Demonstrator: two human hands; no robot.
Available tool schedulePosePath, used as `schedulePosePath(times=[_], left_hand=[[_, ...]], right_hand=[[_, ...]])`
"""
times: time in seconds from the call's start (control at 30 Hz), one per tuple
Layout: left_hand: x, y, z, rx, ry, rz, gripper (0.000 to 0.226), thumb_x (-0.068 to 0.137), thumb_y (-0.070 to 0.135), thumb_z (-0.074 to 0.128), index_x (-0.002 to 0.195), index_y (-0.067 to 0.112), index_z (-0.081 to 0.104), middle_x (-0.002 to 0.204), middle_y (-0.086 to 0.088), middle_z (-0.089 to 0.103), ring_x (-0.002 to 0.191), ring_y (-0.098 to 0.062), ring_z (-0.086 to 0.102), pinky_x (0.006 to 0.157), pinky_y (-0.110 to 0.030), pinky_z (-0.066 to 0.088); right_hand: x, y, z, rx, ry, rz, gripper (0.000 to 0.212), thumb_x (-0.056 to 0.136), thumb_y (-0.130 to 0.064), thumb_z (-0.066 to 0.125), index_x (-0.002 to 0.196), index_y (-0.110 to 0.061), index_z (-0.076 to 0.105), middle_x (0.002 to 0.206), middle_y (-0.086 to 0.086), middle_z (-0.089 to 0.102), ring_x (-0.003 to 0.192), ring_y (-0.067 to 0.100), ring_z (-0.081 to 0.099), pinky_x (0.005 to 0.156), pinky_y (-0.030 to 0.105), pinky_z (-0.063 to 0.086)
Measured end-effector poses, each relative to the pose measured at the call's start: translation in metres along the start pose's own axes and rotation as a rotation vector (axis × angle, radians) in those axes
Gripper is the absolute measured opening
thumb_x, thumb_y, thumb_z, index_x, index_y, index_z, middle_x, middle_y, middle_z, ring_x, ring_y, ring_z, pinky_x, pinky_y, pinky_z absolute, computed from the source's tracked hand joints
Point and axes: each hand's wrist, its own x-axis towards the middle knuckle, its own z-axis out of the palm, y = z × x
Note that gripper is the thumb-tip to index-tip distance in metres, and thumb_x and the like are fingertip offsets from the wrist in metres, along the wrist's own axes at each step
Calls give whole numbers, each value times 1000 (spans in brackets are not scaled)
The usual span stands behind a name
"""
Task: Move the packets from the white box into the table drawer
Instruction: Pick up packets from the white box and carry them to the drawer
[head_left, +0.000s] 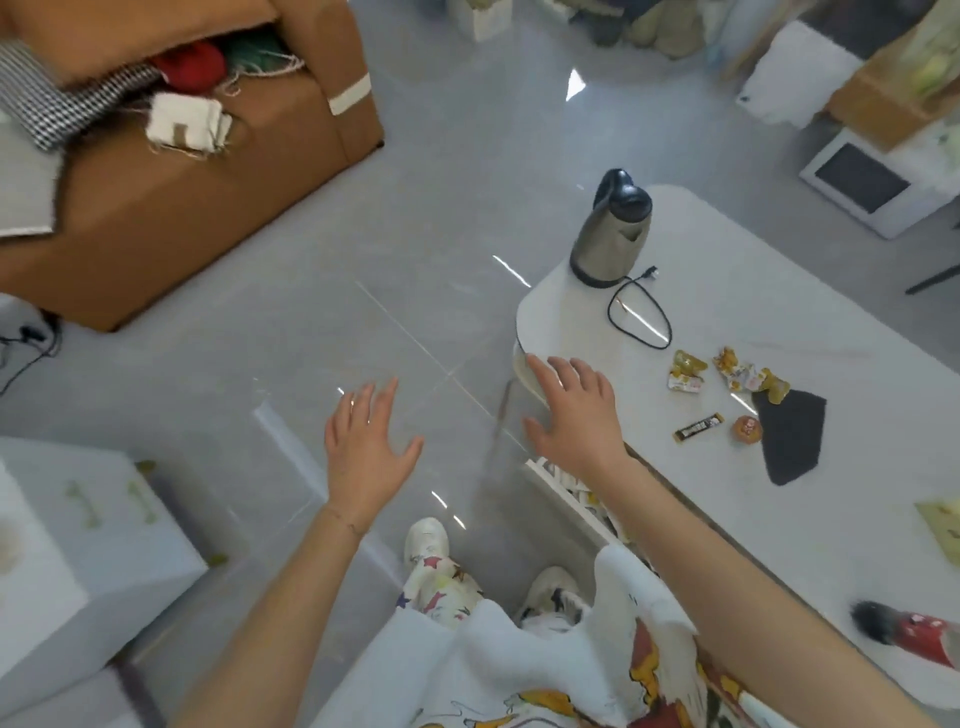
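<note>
**A:** What are the 2 hands doing?

**B:** The left grip (363, 457) is released. Its fingers are spread, its palm faces down over the grey floor (311, 312), and it holds nothing. The right grip (576, 415) is also released and empty, with its fingers fanned over the rounded corner of the white worktop (727, 249). I cannot tell whether the fingertips touch the edge.

**A:** And the packets?

**B:** 4 lie on the worktop, to the right of the right grip and apart from it. A yellow packet (685, 371) and a second yellow packet (735, 370) lie side by side. Nearer the person are a dark bar packet (698, 427) and, just beside it, a round orange packet (747, 430). A black cloth (792, 441) lies right next to the orange one.

**A:** Where is the drawer?

**B:** The drawer (558, 480) stands pulled out under the worktop's near edge, below the right wrist. Something patterned shows inside, but the forearm hides too much of it to name.

**A:** And the white box?

**B:** The white box (104, 561) stands low on the left, well apart from the worktop and from both hands. It is blurred, so I cannot tell what it contains.

**A:** Anything else?

**B:** A steel kettle (613, 234) with a black lid stands upright at the worktop's far corner. Its black cord (641, 317) loops beside it. A brown sofa (182, 208) sits at the upper left.
</note>
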Motion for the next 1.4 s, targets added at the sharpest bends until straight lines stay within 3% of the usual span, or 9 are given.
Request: schedulePosePath(times=[0.37,0.67,0.93,1.17,1.3,1.4], left_hand=[[28,-153,-78,-64,133,-188,76,82,40,70,148,24,35,152,-9,37,143,-36,24,115,-49,22],[27,-239,-107,-137,189,-384,78,81,55,49,150,26,29,155,-7,30,145,-34,18,116,-48,17],[35,-295,-125,-193,267,-636,77,83,49,61,149,23,32,153,-10,34,143,-37,22,113,-51,22],[37,-346,-146,-303,409,-941,90,72,69,37,149,22,32,153,-10,34,142,-36,26,114,-49,23],[19,-373,-147,-298,465,-1078,87,77,69,39,151,24,28,155,-10,31,144,-34,24,117,-48,18],[4,-384,-147,-333,510,-1183,81,85,58,55,152,25,24,158,-9,25,146,-33,17,119,-46,13]], right_hand=[[114,-180,18,-89,-6,-214,73,89,-45,54,151,-28,19,152,4,31,141,30,24,114,42,18],[172,-294,42,-163,-79,-443,74,88,-45,56,150,-27,21,151,5,33,140,31,26,115,44,19],[225,-386,70,-225,-187,-660,72,89,-45,53,151,-28,19,153,6,28,143,31,19,116,44,15],[274,-484,83,-280,-278,-892,73,91,-46,51,152,-29,14,159,4,13,147,28,4,118,42,9],[292,-539,92,-323,-322,-1037,75,90,-46,53,152,-28,15,159,5,16,146,29,7,117,42,10],[299,-577,104,-364,-356,-1117,75,91,-46,52,153,-27,14,160,5,9,147,29,4,117,44,11]])
